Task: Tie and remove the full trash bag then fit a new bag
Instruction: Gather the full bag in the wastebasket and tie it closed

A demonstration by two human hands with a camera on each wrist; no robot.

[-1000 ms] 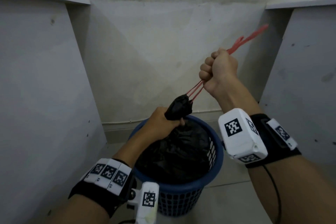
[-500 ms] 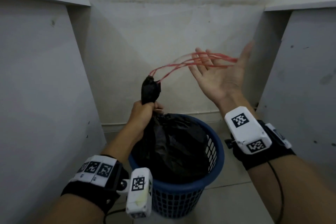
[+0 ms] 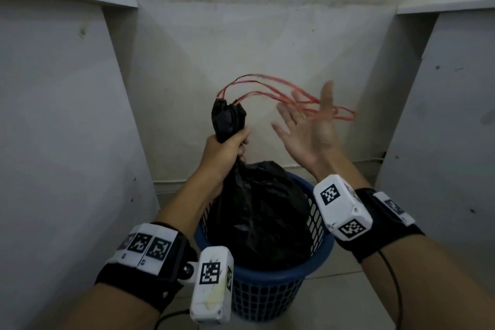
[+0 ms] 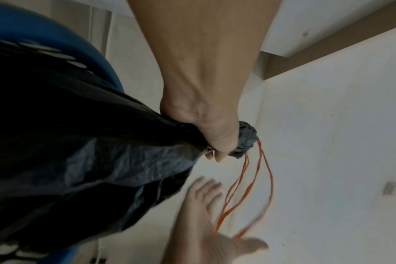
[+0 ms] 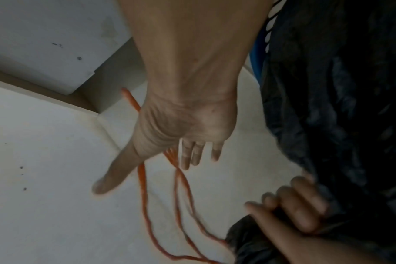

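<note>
Trash bag (image 3: 257, 211), black, at lower centre of the head view, its body still inside the blue mesh basket (image 3: 316, 257), which stands on the pale floor (image 3: 334, 300) between grey wall panels (image 3: 53, 115). Left hand (image 3: 225, 153), fist closed round the gathered neck of the bag, holds it upright above the basket rim; a short tuft of plastic projects above the fist. Red drawstrings (image 3: 267, 83) leave this tuft and arch toward the right of the frame. Right hand (image 3: 308, 126), at centre right, is open, palm turned inward, fingers spread and straight; the string loops drape across its fingers and hang past them, gripped by nothing. In the left wrist view the strings (image 4: 258, 178) run from the bag neck down to the blurred right hand (image 4: 206, 223)
</note>
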